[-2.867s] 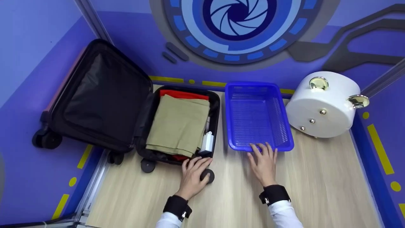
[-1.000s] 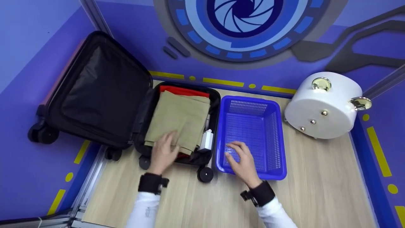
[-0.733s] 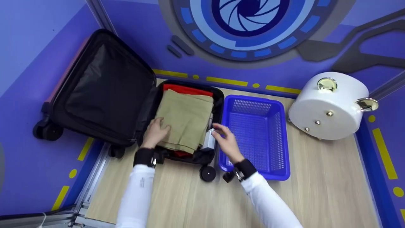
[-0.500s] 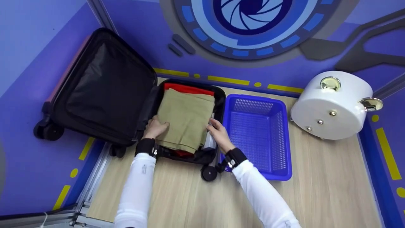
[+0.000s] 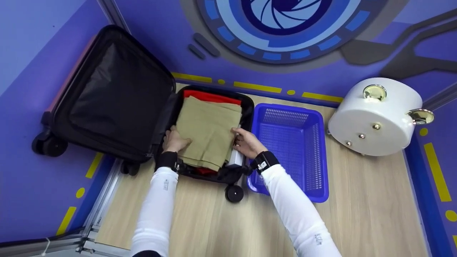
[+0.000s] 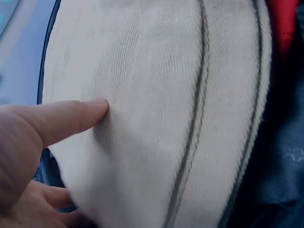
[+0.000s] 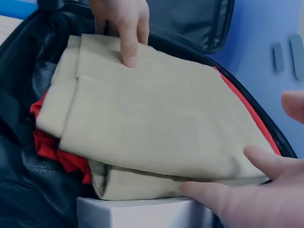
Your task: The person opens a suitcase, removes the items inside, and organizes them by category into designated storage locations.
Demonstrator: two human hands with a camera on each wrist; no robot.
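A folded khaki garment (image 5: 209, 132) with stitched seams lies over red cloth (image 5: 214, 97) in the right half of an open black suitcase (image 5: 246, 107). My left hand (image 5: 175, 141) grips its left edge; in the left wrist view the thumb (image 6: 71, 118) presses on top while the fingers go down at the side. At the right edge my right hand (image 5: 248, 142) pinches the cloth, one fingertip on top and another at the lower layer, as the right wrist view shows. A white box (image 7: 142, 213) sits beside the garment, partly covered by my right hand in the head view.
The suitcase lid (image 5: 121, 96) leans up at the left. A blue plastic basket (image 5: 323, 171) stands right of the suitcase, under my right forearm. Farther right lies a white round container (image 5: 371, 117) with gold-coloured fittings. Blue-purple walls (image 5: 150, 21) enclose the back and sides.
The blue basket was pulled nearer and against the suitcase, then released. Both hands moved onto the khaki garment, left at its left edge, right at its right edge, and took hold.
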